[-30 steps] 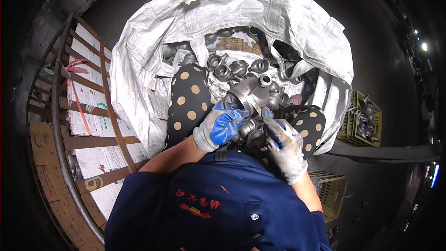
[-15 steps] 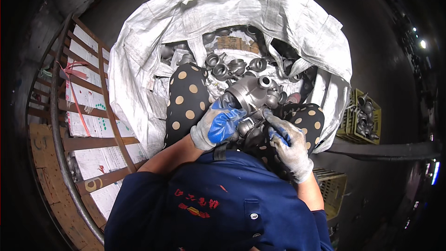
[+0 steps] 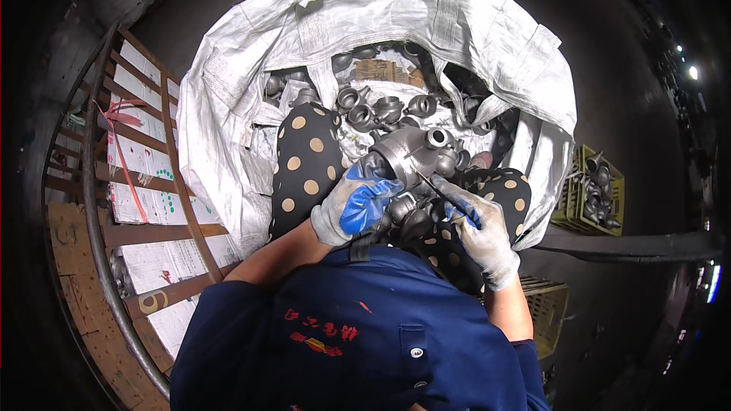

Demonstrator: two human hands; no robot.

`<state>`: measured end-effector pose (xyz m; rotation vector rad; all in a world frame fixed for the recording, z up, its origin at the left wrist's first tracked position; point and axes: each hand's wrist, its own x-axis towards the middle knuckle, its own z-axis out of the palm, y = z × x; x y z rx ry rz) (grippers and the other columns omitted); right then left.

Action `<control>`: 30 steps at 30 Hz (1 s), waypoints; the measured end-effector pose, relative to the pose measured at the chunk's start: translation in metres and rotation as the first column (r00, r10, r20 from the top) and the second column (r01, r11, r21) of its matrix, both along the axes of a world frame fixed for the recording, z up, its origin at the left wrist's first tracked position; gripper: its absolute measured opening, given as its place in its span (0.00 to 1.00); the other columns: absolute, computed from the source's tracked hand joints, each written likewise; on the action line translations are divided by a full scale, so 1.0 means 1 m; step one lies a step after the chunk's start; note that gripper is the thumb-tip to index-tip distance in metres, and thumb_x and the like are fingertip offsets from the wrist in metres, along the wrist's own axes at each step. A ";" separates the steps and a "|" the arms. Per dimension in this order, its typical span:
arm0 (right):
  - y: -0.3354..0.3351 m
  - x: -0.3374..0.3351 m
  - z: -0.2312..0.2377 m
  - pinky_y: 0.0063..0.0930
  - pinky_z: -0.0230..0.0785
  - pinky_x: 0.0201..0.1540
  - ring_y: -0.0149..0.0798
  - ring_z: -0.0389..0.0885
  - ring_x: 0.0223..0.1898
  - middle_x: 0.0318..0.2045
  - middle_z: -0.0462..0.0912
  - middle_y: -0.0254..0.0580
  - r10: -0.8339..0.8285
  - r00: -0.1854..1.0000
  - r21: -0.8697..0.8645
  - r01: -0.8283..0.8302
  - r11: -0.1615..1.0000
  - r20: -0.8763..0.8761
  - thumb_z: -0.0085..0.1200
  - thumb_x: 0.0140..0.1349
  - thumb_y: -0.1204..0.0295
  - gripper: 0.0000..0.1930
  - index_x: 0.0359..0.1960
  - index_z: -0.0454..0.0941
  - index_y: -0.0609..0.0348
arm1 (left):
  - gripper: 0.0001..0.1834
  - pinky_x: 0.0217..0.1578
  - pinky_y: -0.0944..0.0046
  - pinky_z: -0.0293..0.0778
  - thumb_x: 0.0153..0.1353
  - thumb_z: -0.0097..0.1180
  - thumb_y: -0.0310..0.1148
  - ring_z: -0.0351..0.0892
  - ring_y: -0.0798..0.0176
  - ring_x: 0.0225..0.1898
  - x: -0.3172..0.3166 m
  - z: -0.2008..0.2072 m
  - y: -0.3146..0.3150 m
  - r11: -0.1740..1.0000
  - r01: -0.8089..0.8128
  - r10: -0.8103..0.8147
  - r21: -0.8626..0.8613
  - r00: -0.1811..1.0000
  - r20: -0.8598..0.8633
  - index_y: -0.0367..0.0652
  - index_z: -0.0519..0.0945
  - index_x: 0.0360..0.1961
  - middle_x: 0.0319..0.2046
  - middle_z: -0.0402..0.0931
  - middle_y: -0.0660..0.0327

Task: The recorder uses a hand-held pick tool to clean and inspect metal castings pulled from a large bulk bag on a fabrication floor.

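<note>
My left hand [image 3: 356,204], in a blue-palmed white work glove, is closed on the side of a grey cast-metal housing [image 3: 403,158]. This part has a wide round body and a short open neck that points up and to the right. In my right hand [image 3: 480,228], gloved alike, is a slim dark rod-shaped tool [image 3: 449,195]. Its thin tip reaches the lower right edge of the housing; whether it touches cannot be made out. Several similar grey castings [image 3: 388,109] lie beyond my hands, and more sit below them between my thighs.
A large white woven bulk bag [image 3: 244,53] surrounds my legs and the loose castings. On the left stands a rusty metal frame [image 3: 169,144] with white boards. At the right are a yellow crate [image 3: 567,209] full of castings and a second yellowish crate [image 3: 550,312].
My right hand has shifted slightly right and down, and the slim tool now shows clearly along it. The housing has tilted a little; my left hand has stayed nearly in place.
</note>
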<state>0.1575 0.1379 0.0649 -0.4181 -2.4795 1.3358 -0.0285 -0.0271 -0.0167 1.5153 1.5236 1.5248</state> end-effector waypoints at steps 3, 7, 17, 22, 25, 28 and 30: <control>-0.002 0.000 0.002 0.34 0.70 0.50 0.51 0.78 0.48 0.46 0.80 0.50 -0.003 1.000 0.050 0.002 0.999 0.025 0.51 0.55 0.77 0.18 0.49 0.77 0.58 | 0.18 0.46 0.67 0.74 0.58 0.53 0.19 0.78 0.63 0.44 -0.004 -0.005 0.000 1.000 0.009 -0.012 -0.017 0.986 -0.168 0.32 0.71 0.51 0.44 0.77 0.54; 0.000 0.000 0.002 0.35 0.71 0.49 0.50 0.78 0.48 0.45 0.80 0.49 0.034 0.998 0.088 -0.039 0.995 0.054 0.51 0.54 0.77 0.18 0.49 0.77 0.57 | 0.21 0.47 0.67 0.75 0.58 0.52 0.19 0.78 0.62 0.45 0.007 0.001 0.006 0.999 0.010 0.000 -0.052 0.981 0.192 0.32 0.69 0.54 0.45 0.76 0.54; -0.003 0.004 0.000 0.30 0.69 0.52 0.45 0.79 0.49 0.46 0.80 0.51 0.041 0.992 0.032 -0.046 0.998 0.122 0.50 0.56 0.78 0.17 0.49 0.76 0.64 | 0.17 0.48 0.64 0.72 0.56 0.56 0.27 0.75 0.59 0.47 0.005 -0.011 -0.001 1.000 0.014 -0.020 0.021 0.941 0.338 0.34 0.76 0.48 0.46 0.74 0.54; -0.007 0.022 -0.005 0.28 0.68 0.52 0.38 0.76 0.51 0.49 0.78 0.50 -0.004 0.997 -0.486 0.044 0.873 0.083 0.49 0.58 0.79 0.17 0.49 0.75 0.70 | 0.15 0.37 0.68 0.79 0.63 0.49 0.26 0.79 0.67 0.40 0.003 0.007 0.014 0.981 -0.077 0.182 -0.175 0.661 0.728 0.36 0.74 0.51 0.41 0.77 0.62; -0.005 0.034 -0.019 0.20 0.69 0.40 0.25 0.74 0.35 0.42 0.80 0.40 -0.004 0.995 -0.494 0.052 0.868 0.097 0.49 0.60 0.77 0.17 0.52 0.74 0.68 | 0.16 0.42 0.59 0.78 0.63 0.50 0.27 0.78 0.64 0.44 0.001 -0.004 0.013 0.976 -0.082 0.211 -0.201 0.575 0.790 0.41 0.74 0.52 0.42 0.77 0.57; -0.010 0.036 -0.017 0.16 0.66 0.30 0.23 0.72 0.27 0.39 0.81 0.39 -0.037 0.997 -0.610 0.074 0.789 0.073 0.50 0.59 0.77 0.19 0.53 0.73 0.68 | 0.16 0.43 0.57 0.78 0.63 0.50 0.27 0.78 0.64 0.44 0.005 0.005 0.010 0.989 -0.042 0.149 -0.143 0.312 0.938 0.43 0.74 0.53 0.42 0.78 0.55; -0.013 0.037 -0.015 0.15 0.64 0.27 0.22 0.71 0.24 0.37 0.81 0.39 -0.051 0.991 -0.730 0.123 0.673 0.121 0.51 0.59 0.77 0.19 0.53 0.73 0.69 | 0.15 0.40 0.61 0.79 0.63 0.49 0.27 0.79 0.65 0.42 0.007 0.011 0.007 0.998 -0.024 0.062 -0.060 0.075 0.995 0.43 0.74 0.52 0.41 0.78 0.56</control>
